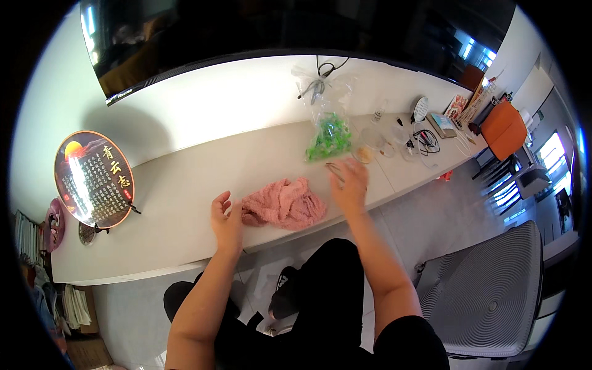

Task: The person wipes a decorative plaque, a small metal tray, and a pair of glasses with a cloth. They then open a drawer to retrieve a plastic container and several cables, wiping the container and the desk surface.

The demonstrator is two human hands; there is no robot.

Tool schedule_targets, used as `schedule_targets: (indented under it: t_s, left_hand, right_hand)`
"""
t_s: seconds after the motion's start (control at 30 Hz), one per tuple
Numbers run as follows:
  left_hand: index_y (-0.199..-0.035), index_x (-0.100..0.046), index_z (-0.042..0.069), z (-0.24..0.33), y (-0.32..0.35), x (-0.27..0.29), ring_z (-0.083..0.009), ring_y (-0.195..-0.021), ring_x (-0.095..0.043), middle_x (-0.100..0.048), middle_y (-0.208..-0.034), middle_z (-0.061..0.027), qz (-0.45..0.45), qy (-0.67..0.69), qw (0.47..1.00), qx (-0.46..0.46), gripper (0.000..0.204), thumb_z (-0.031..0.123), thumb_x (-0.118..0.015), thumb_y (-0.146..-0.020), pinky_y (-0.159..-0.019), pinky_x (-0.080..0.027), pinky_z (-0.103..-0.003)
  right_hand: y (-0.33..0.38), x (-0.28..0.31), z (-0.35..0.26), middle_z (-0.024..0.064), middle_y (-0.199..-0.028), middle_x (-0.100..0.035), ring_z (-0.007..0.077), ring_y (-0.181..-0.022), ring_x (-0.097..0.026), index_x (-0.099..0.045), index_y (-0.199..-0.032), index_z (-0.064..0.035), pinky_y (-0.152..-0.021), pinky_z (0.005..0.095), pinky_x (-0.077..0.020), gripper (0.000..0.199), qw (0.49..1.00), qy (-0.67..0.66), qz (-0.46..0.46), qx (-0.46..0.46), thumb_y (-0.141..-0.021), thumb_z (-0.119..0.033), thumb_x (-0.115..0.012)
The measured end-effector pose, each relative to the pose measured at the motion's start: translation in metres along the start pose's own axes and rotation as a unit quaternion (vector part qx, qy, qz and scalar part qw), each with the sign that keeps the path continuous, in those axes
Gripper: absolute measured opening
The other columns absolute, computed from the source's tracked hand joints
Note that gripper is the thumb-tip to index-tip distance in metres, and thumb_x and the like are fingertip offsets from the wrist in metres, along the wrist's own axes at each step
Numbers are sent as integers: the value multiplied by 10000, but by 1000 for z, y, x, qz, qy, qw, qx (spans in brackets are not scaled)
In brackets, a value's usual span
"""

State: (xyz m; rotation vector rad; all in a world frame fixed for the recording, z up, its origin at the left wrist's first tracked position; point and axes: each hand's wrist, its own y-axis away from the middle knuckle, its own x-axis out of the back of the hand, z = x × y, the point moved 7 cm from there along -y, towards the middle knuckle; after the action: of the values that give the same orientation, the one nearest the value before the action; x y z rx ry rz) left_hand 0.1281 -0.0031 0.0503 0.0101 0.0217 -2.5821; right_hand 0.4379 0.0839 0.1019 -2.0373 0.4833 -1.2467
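Observation:
A crumpled pink towel [285,205] lies near the front edge of the long pale cabinet top. At its left end is my left hand [226,219], fingers apart and curved, holding nothing that I can see. To the towel's upper right, my right hand [350,185] is raised and slightly blurred. Its fingers are closed around a small thin item that I cannot make out. Just beyond that hand stands a clear plastic bag [331,132] with bright green pieces in it. A small round tan item [364,155] lies beside the bag.
A round plaque [95,179] on a stand is at the left. Clear containers [386,145], cables [427,140] and books [442,125] sit at the right. Above hangs a large dark television [296,28]. A grey suitcase [484,296] stands at the lower right.

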Motion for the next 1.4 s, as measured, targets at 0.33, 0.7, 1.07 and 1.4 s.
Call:
schedule_targets:
  t_s: [0.33,0.7,1.07,1.4]
  left_hand:
    - [-1147,-550,21,29,36,-36,-174,-989,-563,-583,-1125,-90,-191,120,974,-10,305,254,-525,-952,-831,-472,-303]
    - [-1188,-485,51,35,25,-13,-165,-841,-612,-627,-973,-109,-124,232,954,145,344,321,-441,-980,-749,-513,-325]
    - [-1036,-510,79,26,-7,23,-86,-658,-516,-634,-914,-79,-3,188,974,128,217,270,-430,-970,-556,-448,-238]
    - [-1024,-509,100,21,12,-11,-89,-602,-448,-533,-797,-17,-132,174,952,212,232,300,-414,-953,-474,-380,-239]
  right_hand:
    - [-2,35,-61,109,-708,-605,294,-679,-559,-642,-913,-74,-622,412,-448,141,990,-49,-19,134,-774,-102,-647]
    - [52,40,-201,89,-924,-635,255,-870,-597,-624,-988,1,-731,350,-494,285,926,-154,30,345,-727,-85,-698]
    - [55,-29,-126,179,-1126,-532,418,-1056,-513,-561,-1159,-58,-811,477,-458,395,970,1,-196,143,-773,-103,-633]
    - [20,-49,-161,94,-913,-550,197,-840,-559,-583,-1060,-38,-717,297,-462,219,904,-377,-201,24,-858,-121,-602]
